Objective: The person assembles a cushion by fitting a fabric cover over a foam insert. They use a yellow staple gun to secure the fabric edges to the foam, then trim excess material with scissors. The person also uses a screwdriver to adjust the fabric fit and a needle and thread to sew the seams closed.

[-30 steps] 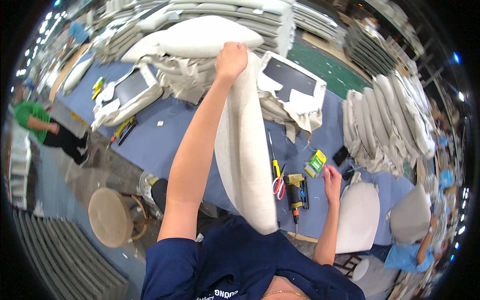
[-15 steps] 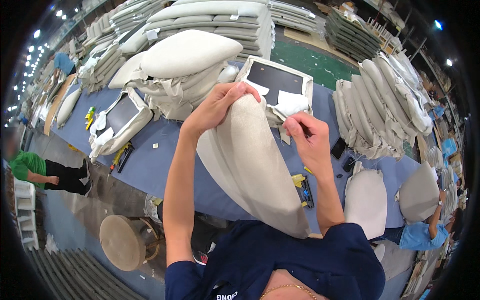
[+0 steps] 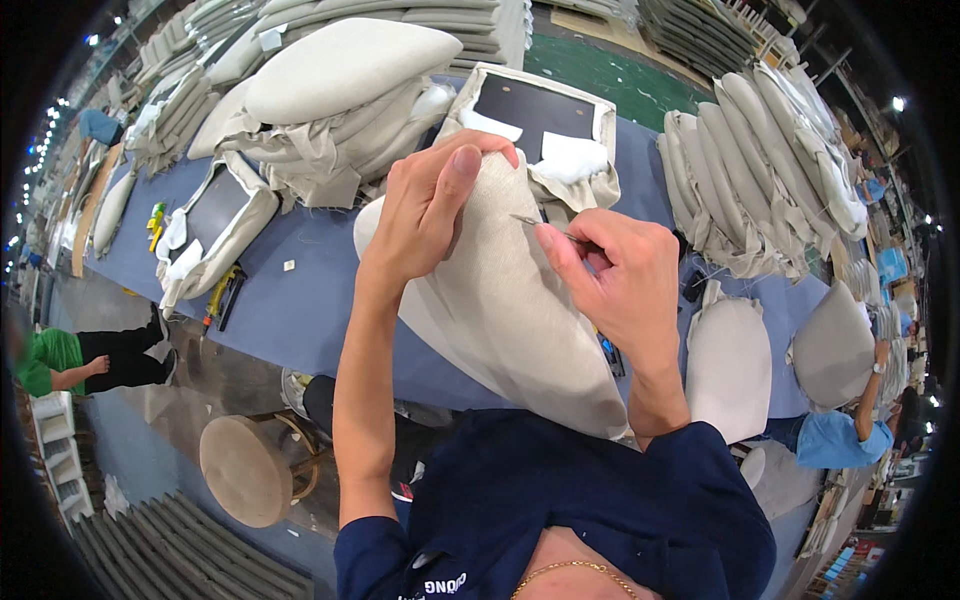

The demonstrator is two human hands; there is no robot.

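Note:
A beige fabric-covered seat cushion stands tilted in front of my chest, its lower end near my shirt. My left hand grips its upper edge, fingers hooked over the far side and thumb on the near face. My right hand is closed round a thin pointed metal tool. The tool's tip meets or nearly meets the fabric near the cushion's upper right edge. Its handle is hidden in my fist, so its exact kind cannot be told.
The blue-grey table bears a pile of cushions, upturned seats with dark bases, and a leaning row of cushions. A yellow-black tool lies left. A round stool stands below. Co-workers in green and blue are nearby.
My right hand has brought the pointed tool left onto or close to the cushion's face. My left thumb has lifted upward along the edge. The whole view has shifted slightly.

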